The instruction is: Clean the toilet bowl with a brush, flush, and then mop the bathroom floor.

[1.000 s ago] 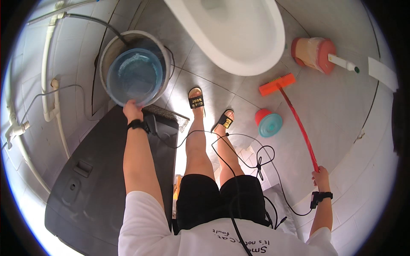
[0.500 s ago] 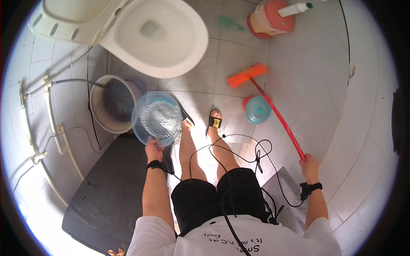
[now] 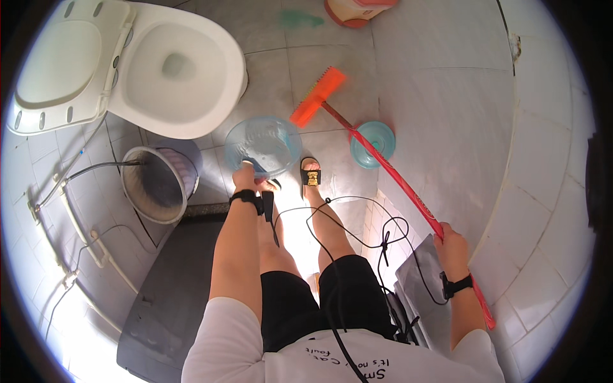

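While left hand (image 3: 244, 176) grips basin (image 3: 236, 139) at near edge, right hand (image 3: 452, 246) clasping brush handle (image 3: 399, 179)

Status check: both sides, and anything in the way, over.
Left fingers gripping rim of blue basin. Right fingers wrapped around long red-handled brush. Slack black cable looping between them, possible snag.

The left arm (image 3: 235, 262) reaches forward, the left hand (image 3: 244, 177) gripping. The right hand (image 3: 452, 247) is curled tight, out to the side.

Basin (image 3: 287, 147) right of bucket (image 3: 180, 166)
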The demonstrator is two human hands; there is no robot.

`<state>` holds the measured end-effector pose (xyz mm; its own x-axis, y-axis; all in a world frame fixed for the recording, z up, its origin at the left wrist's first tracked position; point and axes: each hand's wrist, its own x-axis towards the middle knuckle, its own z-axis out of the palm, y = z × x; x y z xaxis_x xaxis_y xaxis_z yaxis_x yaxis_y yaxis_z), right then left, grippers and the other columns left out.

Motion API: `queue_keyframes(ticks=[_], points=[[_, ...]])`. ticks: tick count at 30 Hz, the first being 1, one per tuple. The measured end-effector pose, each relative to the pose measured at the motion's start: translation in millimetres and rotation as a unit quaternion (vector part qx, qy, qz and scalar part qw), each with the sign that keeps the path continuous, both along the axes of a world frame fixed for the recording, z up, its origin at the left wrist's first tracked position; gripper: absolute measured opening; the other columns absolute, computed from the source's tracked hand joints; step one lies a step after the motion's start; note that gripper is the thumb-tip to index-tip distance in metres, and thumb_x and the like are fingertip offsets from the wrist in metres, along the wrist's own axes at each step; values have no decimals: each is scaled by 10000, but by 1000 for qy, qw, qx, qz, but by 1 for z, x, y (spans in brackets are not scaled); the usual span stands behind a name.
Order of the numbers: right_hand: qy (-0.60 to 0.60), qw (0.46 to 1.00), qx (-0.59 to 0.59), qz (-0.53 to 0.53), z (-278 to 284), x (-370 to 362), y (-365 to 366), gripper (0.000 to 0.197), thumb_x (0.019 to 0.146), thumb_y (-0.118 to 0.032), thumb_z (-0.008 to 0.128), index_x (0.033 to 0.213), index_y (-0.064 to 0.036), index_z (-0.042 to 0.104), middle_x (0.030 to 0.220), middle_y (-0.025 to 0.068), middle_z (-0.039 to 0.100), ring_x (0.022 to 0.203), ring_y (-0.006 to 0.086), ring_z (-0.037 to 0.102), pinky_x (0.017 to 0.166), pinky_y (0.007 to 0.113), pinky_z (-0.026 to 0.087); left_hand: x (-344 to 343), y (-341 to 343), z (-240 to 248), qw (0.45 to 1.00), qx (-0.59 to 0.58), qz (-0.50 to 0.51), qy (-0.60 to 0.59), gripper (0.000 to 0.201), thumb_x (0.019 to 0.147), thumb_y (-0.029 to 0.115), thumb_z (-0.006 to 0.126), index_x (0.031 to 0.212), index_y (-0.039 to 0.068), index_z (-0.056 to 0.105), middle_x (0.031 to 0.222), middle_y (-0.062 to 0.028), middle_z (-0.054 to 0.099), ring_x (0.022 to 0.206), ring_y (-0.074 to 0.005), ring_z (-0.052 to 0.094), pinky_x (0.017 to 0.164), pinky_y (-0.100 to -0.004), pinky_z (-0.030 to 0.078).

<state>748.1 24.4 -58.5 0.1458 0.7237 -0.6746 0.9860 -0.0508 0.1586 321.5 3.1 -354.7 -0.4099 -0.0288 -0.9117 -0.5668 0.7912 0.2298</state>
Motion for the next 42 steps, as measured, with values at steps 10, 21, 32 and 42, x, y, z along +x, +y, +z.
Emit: queue_keyframes(ticks=[10, 21, 32, 42], points=[[185, 978, 1, -96, -64, -55, 29, 444, 754, -147, 538, 1190, -130, 457, 753, 188, 584, 668, 361, 556, 605, 427, 440, -37, 17, 21, 998, 58, -16, 8, 195, 750, 110, 470, 831, -59, 525, 753, -171, 545, 534, -278, 555, 423, -303, 473], [254, 957, 119, -74, -188, -145, 173, 343, 807, -159, 452, 1145, -95, 457, 827, 211, 577, 780, 374, 545, 671, 464, 425, -24, -5, 92, 995, 75, -44, -50, 101, 696, 48, 484, 769, -17, 513, 691, -122, 521, 524, -250, 547, 395, -317, 435], [119, 992, -17, -22, -120, -55, 43, 507, 810, -190, 467, 1285, -119, 306, 667, 205, 574, 618, 376, 563, 574, 482, 446, -19, -3, 97, 989, 80, -84, -93, 122, 728, 64, 509, 799, -33, 529, 704, -119, 538, 539, -212, 540, 420, -282, 449], [289, 946, 139, -45, -194, -113, 176, 272, 789, -202, 469, 1046, -115, 485, 816, 175, 587, 755, 368, 551, 637, 469, 435, -23, 62, 102, 752, 357, -545, 99, 123, 694, 42, 510, 755, -65, 510, 644, -171, 554, 465, -233, 536, 373, -279, 425]])
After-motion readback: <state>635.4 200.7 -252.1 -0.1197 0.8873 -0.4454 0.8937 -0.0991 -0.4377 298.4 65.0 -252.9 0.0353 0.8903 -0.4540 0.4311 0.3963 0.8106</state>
